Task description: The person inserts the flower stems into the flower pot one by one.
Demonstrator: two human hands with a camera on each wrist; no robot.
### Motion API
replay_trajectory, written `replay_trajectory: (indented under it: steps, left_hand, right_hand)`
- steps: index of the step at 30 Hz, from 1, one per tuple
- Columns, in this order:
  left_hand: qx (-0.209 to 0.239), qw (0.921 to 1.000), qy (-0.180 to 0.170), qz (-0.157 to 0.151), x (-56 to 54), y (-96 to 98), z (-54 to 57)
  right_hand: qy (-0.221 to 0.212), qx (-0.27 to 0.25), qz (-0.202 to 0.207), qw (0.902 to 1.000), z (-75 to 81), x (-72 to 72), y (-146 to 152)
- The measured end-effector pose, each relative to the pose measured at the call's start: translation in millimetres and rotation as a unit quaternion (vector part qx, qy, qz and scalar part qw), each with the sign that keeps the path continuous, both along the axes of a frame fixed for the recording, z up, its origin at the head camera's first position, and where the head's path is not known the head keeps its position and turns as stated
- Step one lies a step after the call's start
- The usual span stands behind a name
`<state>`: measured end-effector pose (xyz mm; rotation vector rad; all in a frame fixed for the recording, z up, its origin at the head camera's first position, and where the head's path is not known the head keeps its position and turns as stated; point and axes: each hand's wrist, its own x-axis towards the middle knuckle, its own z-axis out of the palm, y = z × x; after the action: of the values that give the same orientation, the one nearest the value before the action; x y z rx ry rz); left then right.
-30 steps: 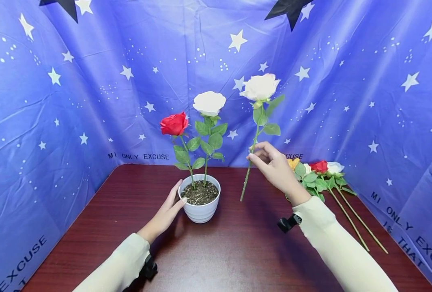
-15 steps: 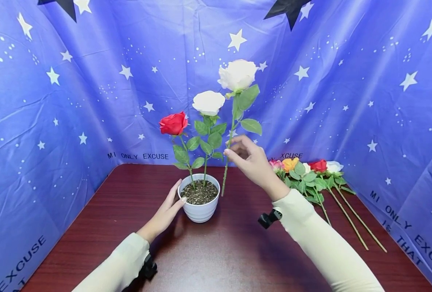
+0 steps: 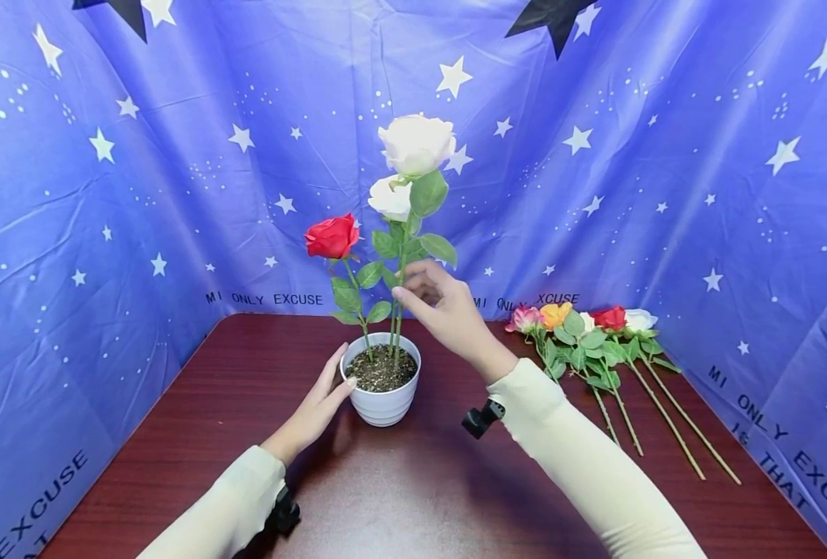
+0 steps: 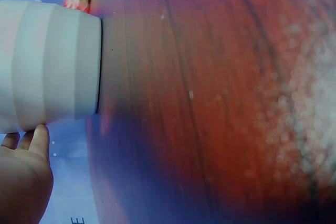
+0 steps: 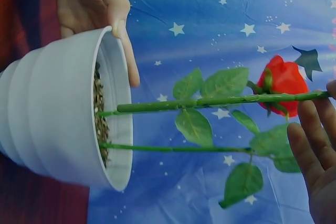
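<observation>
My right hand [image 3: 448, 310] pinches the stem of a white rose [image 3: 418, 146] between thumb and fingertips, with the bloom upright. In the right wrist view, the blunt end of the held stem [image 5: 210, 100] is at the pot's mouth, just short of the soil [image 5: 100, 98]. A white flower pot [image 3: 383, 407] holds that soil, with a red rose [image 3: 333, 237] and another white rose [image 3: 387, 199] standing in it. The held rose partly covers the white one behind. My left hand [image 3: 317, 404] rests against the pot's left side, fingers fairly straight and thumb near the rim.
On the table's right side lie several cut roses: a pink one [image 3: 525, 319], an orange one [image 3: 556, 314], a red one [image 3: 609, 317] and white ones, stems toward the front. A starry blue cloth [image 3: 280, 116] hangs around the dark red table [image 3: 245, 365].
My right hand has carried the white rose leftward from beside the pot to over it. The pink rose on the table has come into sight. My left hand and the pot have stayed put.
</observation>
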<state>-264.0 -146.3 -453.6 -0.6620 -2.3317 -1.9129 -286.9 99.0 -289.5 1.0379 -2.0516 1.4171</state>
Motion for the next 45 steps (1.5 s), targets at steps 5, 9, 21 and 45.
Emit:
replay_trajectory:
  steps: [5,9,21,45]
  left_hand:
    - [0.002,1.0,0.0,-0.001,0.4,0.3,0.6]
    - [0.001,1.0,0.0,-0.003,1.3,0.5,1.4]
    - [0.001,1.0,0.0,-0.007,0.8,0.2,1.1]
    - [0.004,1.0,-0.002,-0.007,0.6,0.6,0.6]
  right_hand:
    - [0.004,0.004,0.009,0.9999,-2.8,-3.4,-14]
    - [0.007,0.019,0.002,0.9998,-7.4,-7.3,-24]
    - [0.026,0.052,-0.011,0.9982,-17.1,-13.3,-46]
    - [0.017,0.098,-0.035,0.9944,-29.0,-24.0,-58]
